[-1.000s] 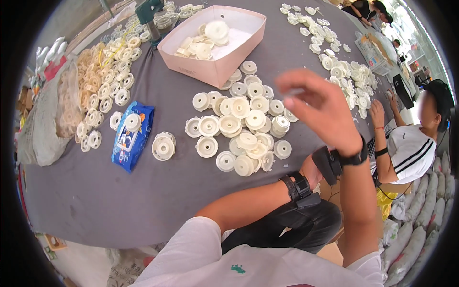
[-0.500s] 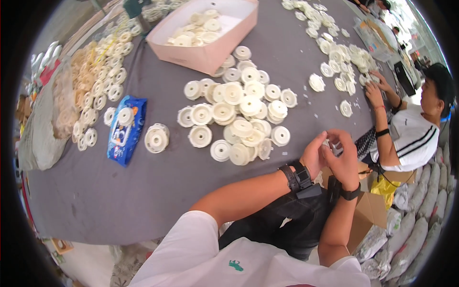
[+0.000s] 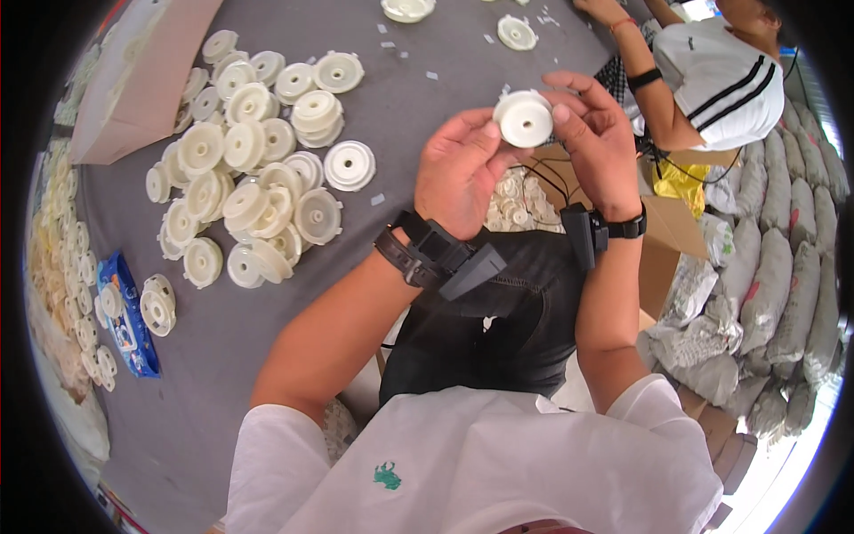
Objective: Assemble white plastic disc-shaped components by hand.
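A round white plastic disc (image 3: 523,125) with a small centre hole and a raised rim is held face-up between my two hands. My left hand (image 3: 454,173) pinches its left edge, thumb on the rim. On the other side, the thumb and curled fingers of my right hand (image 3: 598,142) grip the right edge. To the left lies a heap of similar discs (image 3: 240,147) on the grey cloth. One disc (image 3: 350,166) sits at the heap's right side, nearest my left hand.
Below my hands, an open cardboard box (image 3: 672,227) stands beside white plastic parts (image 3: 516,200). A pink box (image 3: 133,80) and a blue wipes pack (image 3: 129,320) are on the grey table (image 3: 294,311). A co-worker (image 3: 712,80) sits at right, near stacked sacks (image 3: 769,249).
The view has swung toward the right. My hands have spread somewhat, and the disc between them now shows its face, where earlier the fingers mostly covered what they held.
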Available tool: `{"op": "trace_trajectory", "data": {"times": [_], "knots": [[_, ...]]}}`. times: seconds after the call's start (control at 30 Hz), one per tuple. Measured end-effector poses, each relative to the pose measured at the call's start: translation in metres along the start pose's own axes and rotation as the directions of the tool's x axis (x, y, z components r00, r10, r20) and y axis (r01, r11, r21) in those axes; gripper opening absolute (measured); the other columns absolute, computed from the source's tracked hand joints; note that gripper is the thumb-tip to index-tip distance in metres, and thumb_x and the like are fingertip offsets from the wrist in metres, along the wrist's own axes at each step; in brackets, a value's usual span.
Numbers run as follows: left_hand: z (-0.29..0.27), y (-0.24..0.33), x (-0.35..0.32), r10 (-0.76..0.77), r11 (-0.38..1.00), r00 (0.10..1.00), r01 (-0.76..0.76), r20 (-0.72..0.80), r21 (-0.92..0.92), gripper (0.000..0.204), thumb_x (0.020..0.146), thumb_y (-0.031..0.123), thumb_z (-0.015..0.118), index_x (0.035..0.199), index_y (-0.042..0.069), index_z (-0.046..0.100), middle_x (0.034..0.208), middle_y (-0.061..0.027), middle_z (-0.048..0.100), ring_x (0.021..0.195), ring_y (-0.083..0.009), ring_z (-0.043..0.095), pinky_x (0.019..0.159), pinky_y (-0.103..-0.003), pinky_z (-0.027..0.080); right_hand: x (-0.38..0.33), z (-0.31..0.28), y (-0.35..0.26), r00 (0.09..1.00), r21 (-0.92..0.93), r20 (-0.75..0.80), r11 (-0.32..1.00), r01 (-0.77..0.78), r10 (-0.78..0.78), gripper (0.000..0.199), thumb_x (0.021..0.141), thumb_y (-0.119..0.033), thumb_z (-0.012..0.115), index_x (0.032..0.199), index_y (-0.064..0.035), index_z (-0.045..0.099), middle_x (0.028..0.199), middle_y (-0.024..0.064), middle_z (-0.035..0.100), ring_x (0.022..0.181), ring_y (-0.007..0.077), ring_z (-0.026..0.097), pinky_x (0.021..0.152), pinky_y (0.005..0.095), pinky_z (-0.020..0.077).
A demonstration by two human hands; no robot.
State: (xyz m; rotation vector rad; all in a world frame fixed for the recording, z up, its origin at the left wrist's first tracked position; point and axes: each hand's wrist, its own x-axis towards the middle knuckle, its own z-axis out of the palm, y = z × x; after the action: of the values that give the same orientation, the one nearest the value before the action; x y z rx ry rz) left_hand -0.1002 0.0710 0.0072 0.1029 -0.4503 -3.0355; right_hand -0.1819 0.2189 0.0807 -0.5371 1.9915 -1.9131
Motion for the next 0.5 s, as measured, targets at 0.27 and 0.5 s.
{"op": "trace_trajectory", "data": {"times": [0.27, 0.5], "knots": [[-0.008, 0.007, 0.004, -0.075, 0.997, 0.997, 0.075, -0.004, -0.03, 0.028, 0.107, 0.015, 0.054, 0.124, -0.007, 0.061, 0.124, -0.0196, 0.067, 0.114, -0.0296, 0.068, 0.103, -0.043, 0.057, 0.0, -0.014, 0.004, 0.998, 0.091, 0.062, 0.996, -0.013, 0.007, 0.03, 0.104, -0.011, 0.058, 0.13, 0.004, 0.06, 0.113, 0.014, 0.074, 0.096, 0.0157, 0.07, 0.086, 0.0292, 0.0562], [-0.003, 0.01, -0.001, -0.093, 0.995, 0.995, 0.092, -0.039, -0.028, 0.032, 0.106, 0.02, 0.057, 0.124, -0.006, 0.062, 0.121, -0.019, 0.069, 0.109, -0.029, 0.069, 0.097, -0.041, 0.058, -0.002, -0.008, 0.006, 0.999, 0.052, 0.046, 0.999, 0.007, -0.01, 0.026, 0.101, -0.009, 0.063, 0.124, 0.0038, 0.065, 0.106, 0.0075, 0.073, 0.084, 0.0096, 0.065, 0.075, 0.0252, 0.0543]]}}
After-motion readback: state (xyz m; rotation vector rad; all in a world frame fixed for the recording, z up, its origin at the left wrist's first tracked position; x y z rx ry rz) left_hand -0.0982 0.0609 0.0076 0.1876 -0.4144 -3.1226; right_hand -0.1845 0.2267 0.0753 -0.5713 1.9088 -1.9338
